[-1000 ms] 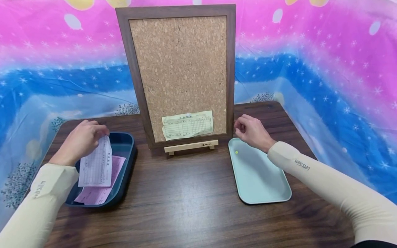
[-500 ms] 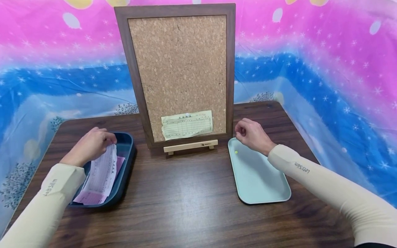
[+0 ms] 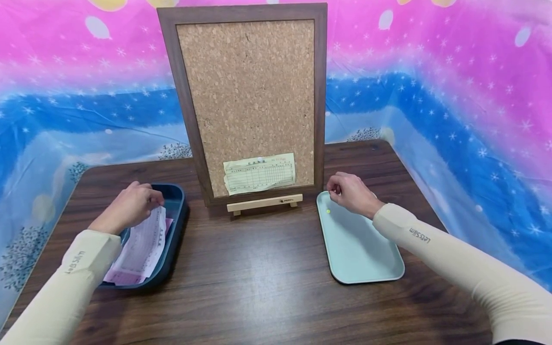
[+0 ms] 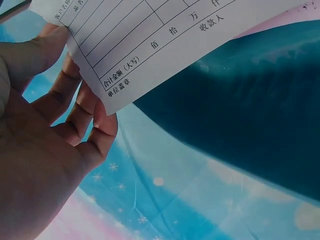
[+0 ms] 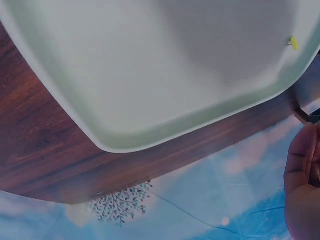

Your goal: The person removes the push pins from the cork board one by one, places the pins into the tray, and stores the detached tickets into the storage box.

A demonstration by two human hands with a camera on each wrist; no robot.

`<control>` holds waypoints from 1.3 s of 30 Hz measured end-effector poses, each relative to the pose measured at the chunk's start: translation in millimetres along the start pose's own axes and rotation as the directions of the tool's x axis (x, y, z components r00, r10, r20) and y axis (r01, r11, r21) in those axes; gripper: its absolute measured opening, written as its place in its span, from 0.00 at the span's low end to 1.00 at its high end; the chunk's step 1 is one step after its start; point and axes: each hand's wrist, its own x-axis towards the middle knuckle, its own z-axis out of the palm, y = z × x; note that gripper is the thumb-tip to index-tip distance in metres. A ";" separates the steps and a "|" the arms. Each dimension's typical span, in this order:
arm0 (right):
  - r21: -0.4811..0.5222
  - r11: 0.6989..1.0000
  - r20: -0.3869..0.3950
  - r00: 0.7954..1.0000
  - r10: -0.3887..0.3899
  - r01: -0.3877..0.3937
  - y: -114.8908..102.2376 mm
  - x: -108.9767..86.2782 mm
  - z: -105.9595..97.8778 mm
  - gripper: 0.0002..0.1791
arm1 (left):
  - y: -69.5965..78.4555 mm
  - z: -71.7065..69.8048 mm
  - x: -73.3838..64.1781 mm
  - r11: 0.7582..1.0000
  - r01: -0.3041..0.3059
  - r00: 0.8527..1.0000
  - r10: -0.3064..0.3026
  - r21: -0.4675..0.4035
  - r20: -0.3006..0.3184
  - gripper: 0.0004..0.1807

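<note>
My left hand (image 3: 133, 205) pinches a white printed receipt slip (image 3: 142, 242) by one end, low over a dark blue tray (image 3: 174, 230). In the left wrist view, the thumb and fingers (image 4: 45, 52) grip a corner of the slip. A pink slip (image 3: 125, 278) lies partly covered underneath. My right hand (image 3: 351, 192) is above the far end of a pale green tray (image 3: 364, 249), fingers curled; whether they hold anything small is hidden. In the right wrist view, a yellow thumbtack (image 5: 294, 43) lies inside that tray, near a corner.
A framed corkboard (image 3: 250, 91) stands on a small wooden easel (image 3: 265, 203) between the trays. A pale green receipt (image 3: 259, 175) is fixed low on it by a small pale tack. Patterned cloth (image 3: 453, 86) surrounds the brown table (image 3: 254, 278).
My left hand has moved right and toward the near side with the white slip, which now covers more of the pink one. My right hand has come slightly lower over the pale green tray.
</note>
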 end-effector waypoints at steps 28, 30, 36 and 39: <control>0.031 0.998 0.114 0.992 0.059 -0.063 20.6 -8.1 26.7 0.03 | -3.9 13.6 3.2 1.000 0.024 0.997 -0.024 0.005 0.072 0.07; 0.037 0.997 0.119 0.991 0.058 -0.062 21.2 -8.7 27.8 0.03 | -4.3 13.7 3.5 1.000 0.027 0.997 -0.027 -0.001 0.075 0.07; 0.051 0.997 0.127 0.990 0.059 -0.065 23.1 -9.7 30.4 0.04 | -6.0 14.2 3.6 0.999 0.037 0.995 -0.036 -0.008 0.089 0.07; 0.054 0.996 0.127 0.990 0.063 -0.071 24.5 -9.5 31.7 0.05 | -6.3 14.1 3.5 0.999 0.046 0.994 -0.045 -0.007 0.098 0.07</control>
